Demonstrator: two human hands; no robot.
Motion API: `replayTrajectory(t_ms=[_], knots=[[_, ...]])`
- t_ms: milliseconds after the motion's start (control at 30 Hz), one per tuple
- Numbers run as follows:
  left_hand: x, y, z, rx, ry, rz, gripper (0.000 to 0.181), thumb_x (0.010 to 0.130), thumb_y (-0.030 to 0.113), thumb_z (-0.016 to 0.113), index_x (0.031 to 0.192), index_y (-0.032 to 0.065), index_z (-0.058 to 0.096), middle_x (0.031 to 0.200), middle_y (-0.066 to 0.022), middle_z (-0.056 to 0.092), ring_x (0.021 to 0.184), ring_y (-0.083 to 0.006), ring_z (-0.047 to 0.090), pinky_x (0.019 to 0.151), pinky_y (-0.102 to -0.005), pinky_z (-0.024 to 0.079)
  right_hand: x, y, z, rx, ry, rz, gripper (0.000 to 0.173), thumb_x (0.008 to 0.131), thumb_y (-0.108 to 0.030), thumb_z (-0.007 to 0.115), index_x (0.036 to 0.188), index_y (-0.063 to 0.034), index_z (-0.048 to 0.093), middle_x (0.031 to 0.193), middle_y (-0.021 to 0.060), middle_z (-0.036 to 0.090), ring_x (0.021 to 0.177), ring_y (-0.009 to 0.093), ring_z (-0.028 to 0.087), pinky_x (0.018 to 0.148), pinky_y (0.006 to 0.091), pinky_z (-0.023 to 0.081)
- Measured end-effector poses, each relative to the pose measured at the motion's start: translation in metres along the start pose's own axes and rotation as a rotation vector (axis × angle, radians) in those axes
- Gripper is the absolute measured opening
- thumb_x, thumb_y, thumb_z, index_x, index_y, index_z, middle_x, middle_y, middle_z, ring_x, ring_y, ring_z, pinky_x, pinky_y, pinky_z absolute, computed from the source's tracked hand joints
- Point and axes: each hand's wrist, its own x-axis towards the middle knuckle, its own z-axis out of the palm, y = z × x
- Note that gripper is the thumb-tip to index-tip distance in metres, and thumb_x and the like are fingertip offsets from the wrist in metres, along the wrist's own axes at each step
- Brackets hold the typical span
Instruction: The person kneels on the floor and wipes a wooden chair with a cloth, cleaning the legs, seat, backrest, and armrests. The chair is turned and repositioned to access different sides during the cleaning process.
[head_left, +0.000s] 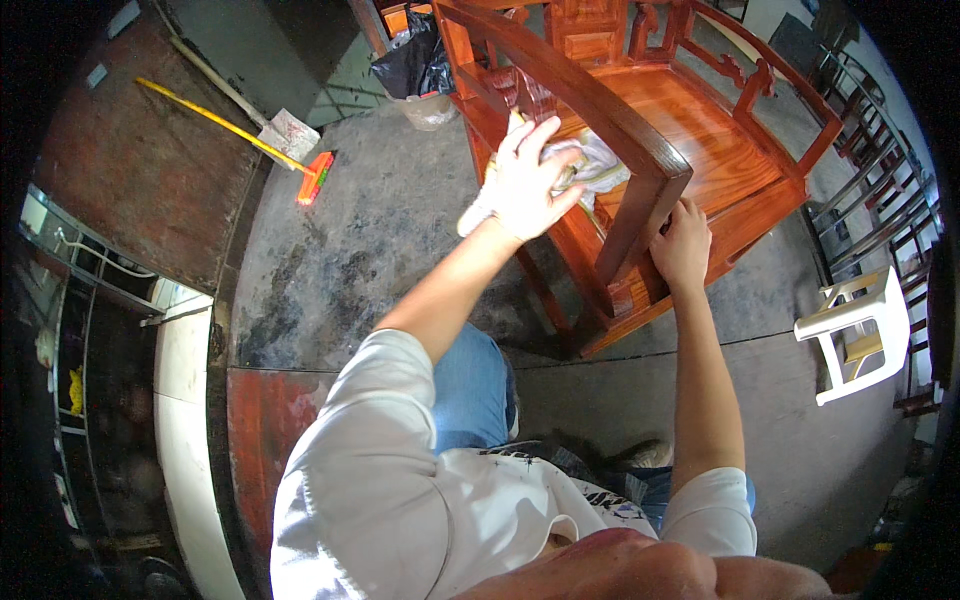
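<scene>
A reddish-brown varnished wooden armchair (720, 112) with carved supports stands before me. My left hand (529, 180) is at the outer side of its near armrest (585, 90), by a carved support (532, 97). Beneath its fingers is a crumpled white cloth (596, 161), with parts showing on both sides of the hand. The palm side is hidden, and the fingers are somewhat spread. My right hand (684, 244) grips the front post (634, 221) of that armrest, its fingertips partly hidden behind the wood. Below the post lies the seat's front corner.
A bin with a black bag (424, 109) stands behind the chair. At the left, a yellow-handled broom (311, 176) and a shovel (289, 135) lean on a brown panel. A white plastic stool (862, 334) and metal railings (870, 202) are at the right.
</scene>
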Motion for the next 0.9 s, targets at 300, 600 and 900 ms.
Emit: replayTrajectory(t_ms=[300,600,900], knots=[[-0.023,0.029,0.019,-0.118,0.059,-0.237,0.042,0.070,0.022,0.071,0.110,0.0123,0.065,0.130,-0.0156,0.048,0.121,-0.0359,0.040,0.103,-0.0457,0.029,0.001,0.004,0.000,-0.018,-0.014,0.065,0.034,0.080,-0.029,0.067,0.106,-0.0079,0.065,0.118,0.0108,0.060,0.108,0.032,0.054,0.090,0.0440,0.043],[-0.030,0.055,0.013,-0.163,0.169,-0.482,0.023,0.074,0.014,0.073,0.093,0.0093,0.059,0.094,-0.0124,0.046,0.089,-0.0323,0.049,0.077,-0.0405,0.043,0.000,0.002,0.001,0.001,0.002,0.044,0.032,0.081,-0.030,0.066,0.103,-0.0081,0.067,0.113,0.0113,0.062,0.104,0.032,0.056,0.089,0.0440,0.044],[-0.067,0.112,-0.029,-0.912,-0.035,-0.711,0.005,0.091,0.005,0.058,0.094,0.0010,0.058,0.092,-0.0032,0.052,0.084,-0.0130,0.052,0.079,-0.0258,0.043,0.000,0.002,-0.001,0.007,0.035,0.017,0.028,0.082,-0.029,0.065,0.099,-0.0077,0.068,0.107,0.0116,0.064,0.101,0.033,0.056,0.087,0.0430,0.045]])
